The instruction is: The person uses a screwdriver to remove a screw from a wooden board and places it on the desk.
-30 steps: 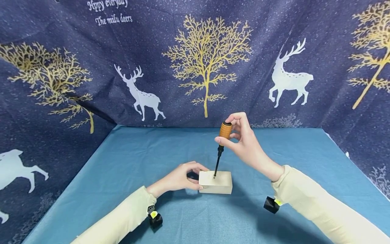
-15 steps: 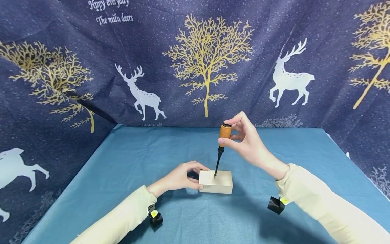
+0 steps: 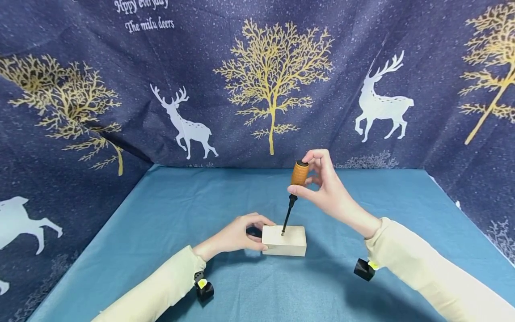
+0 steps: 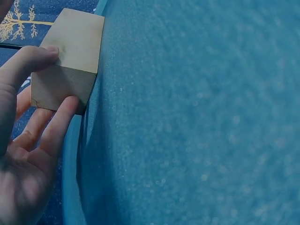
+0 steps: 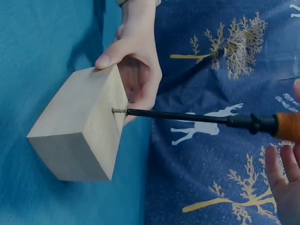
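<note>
The block (image 3: pixel 286 243) lies on the blue cloth-covered table (image 3: pixel 257 290), in front of the person. The left-hand grip (image 3: pixel 239 231) is closed around the block's left end, thumb on the near side. The right-hand grip (image 3: pixel 327 190) holds the screwdriver (image 3: pixel 293 199) by its orange handle, with one fingertip at the black end cap and the thumb low on the handle. The screwdriver tilts slightly, handle to the right. Its tip meets the head of the screw (image 5: pixel 119 111), which projects from the block's top face with thread exposed.
</note>
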`<act>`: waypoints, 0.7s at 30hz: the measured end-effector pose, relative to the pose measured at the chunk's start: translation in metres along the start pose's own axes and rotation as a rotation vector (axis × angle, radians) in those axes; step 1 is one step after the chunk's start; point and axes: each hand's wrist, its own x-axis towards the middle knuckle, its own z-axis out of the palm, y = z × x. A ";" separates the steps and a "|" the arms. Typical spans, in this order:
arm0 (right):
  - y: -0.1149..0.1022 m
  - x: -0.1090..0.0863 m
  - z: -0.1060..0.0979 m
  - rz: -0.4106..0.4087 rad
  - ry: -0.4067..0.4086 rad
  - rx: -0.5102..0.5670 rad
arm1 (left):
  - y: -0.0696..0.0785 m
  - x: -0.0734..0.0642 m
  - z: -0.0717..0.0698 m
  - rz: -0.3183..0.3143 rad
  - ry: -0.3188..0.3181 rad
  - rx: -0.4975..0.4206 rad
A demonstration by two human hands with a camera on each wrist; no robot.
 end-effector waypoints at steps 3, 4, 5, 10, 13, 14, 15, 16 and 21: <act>-0.002 0.001 0.002 0.048 0.074 -0.031 | 0.000 0.000 0.000 0.002 -0.004 -0.006; -0.003 0.001 0.002 0.059 0.088 -0.026 | 0.000 0.000 0.000 0.000 -0.005 -0.006; -0.004 0.001 0.002 0.065 0.100 -0.020 | 0.000 0.000 0.000 -0.002 -0.007 -0.008; -0.008 0.000 0.004 0.048 0.134 0.000 | -0.002 0.000 -0.001 0.000 -0.009 -0.007; -0.009 -0.001 0.006 0.024 0.131 0.015 | -0.002 0.000 -0.001 0.010 -0.006 0.001; -0.009 -0.001 0.006 0.017 0.124 0.019 | -0.002 0.000 -0.001 0.012 -0.004 0.004; -0.009 -0.001 0.006 0.011 0.114 0.026 | -0.002 0.000 -0.001 0.014 -0.003 0.007; -0.009 -0.002 0.005 0.004 0.100 0.033 | -0.002 0.000 -0.001 0.016 -0.003 0.005; -0.008 -0.006 0.001 -0.056 -0.041 0.142 | -0.003 0.001 0.000 0.012 -0.008 -0.006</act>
